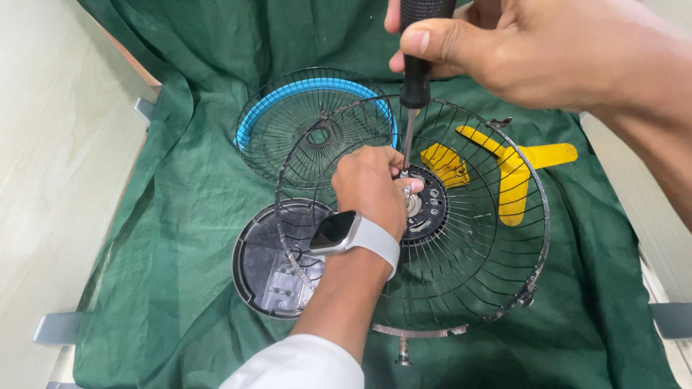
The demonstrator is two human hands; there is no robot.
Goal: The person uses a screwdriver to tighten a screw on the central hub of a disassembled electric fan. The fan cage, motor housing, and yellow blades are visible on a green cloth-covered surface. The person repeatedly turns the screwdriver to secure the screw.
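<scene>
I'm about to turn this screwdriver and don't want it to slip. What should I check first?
1. Screwdriver tip at the hub of the wire guard: ok.
2. Tip seated in a screw head: cannot tell, too small.
3. Right hand gripping the handle: ok.
4. Left hand steadying the hub: ok, though its fingers sit right beside the tip.
5. Shaft roughly upright: ok.
6. Yellow fan blade lying apart from the hands: ok.
</scene>
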